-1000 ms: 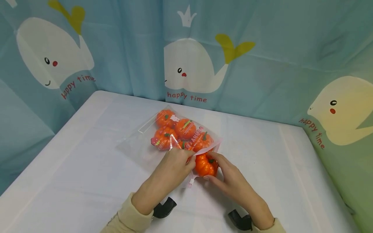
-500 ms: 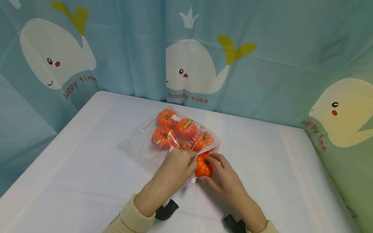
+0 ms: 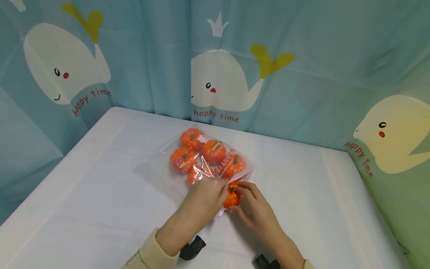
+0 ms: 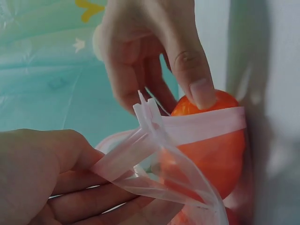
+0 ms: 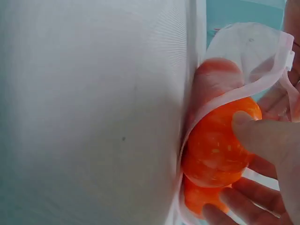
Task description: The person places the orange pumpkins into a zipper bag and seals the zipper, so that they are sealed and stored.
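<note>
My left hand pinches the pink-edged mouth of a clear zip bag, seen close up in the left wrist view as a pink zip strip between thumb and fingers. At that mouth is a small orange toy pumpkin with a green stem, partly inside the bag. My right hand grips it, thumb on one side and fingers on the other. In the right wrist view the thumb lies on the glossy orange pumpkin. Several more pumpkins lie inside the bag, partly covered by its printed plastic.
The bag lies on a white-covered table. Behind it hangs a blue-green curtain with whale prints. Black curved pieces sit at both wrists.
My right hand has moved left, pushing the pumpkin further into the bag's mouth. The nearer pumpkins inside have shifted left. My left hand keeps its hold on the bag.
</note>
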A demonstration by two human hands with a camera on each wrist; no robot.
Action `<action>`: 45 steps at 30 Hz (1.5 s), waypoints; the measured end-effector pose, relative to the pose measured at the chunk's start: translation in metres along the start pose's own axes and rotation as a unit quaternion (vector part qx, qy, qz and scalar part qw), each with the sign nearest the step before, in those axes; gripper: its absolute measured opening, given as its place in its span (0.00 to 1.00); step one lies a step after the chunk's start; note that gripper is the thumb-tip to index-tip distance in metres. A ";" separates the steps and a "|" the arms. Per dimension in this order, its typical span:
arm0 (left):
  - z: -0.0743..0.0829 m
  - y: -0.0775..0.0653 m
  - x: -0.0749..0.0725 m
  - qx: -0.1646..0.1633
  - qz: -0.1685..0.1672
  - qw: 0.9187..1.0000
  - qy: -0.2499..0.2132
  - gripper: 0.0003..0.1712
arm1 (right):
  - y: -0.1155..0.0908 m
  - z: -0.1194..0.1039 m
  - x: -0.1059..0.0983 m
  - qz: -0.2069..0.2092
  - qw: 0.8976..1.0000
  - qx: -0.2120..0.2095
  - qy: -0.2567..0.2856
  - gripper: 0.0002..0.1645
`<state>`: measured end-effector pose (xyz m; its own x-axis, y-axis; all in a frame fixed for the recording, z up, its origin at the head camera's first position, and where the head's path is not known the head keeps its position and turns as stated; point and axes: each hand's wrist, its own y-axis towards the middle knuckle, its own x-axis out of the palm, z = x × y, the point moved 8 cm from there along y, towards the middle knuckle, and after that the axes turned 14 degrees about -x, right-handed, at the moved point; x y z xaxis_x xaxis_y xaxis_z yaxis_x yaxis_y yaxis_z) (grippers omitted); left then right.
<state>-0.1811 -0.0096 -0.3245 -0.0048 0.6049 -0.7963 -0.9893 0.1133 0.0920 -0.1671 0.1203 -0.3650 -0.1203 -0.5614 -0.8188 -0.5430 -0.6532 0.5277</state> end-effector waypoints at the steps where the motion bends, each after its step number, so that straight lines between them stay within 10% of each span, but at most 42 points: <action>1: -0.001 0.000 0.001 -0.004 -0.005 1.000 -0.002 0.08 | 0.000 -0.001 -0.001 -0.001 1.000 -0.002 -0.010 0.29; 15: -0.008 0.000 -0.001 -0.017 -0.013 0.999 -0.029 0.19 | 0.005 -0.019 -0.015 -0.052 0.995 -0.084 0.020 0.24; 45: -0.010 0.002 0.000 -0.035 -0.050 0.998 -0.025 0.21 | 0.006 -0.020 -0.012 -0.089 0.994 -0.060 0.020 0.18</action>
<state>-0.1845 -0.0166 -0.3304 0.0999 0.6325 -0.7681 -0.9923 0.1201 -0.0301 -0.1527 0.1131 -0.3474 0.0043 -0.4496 -0.8932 -0.4488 -0.7991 0.4001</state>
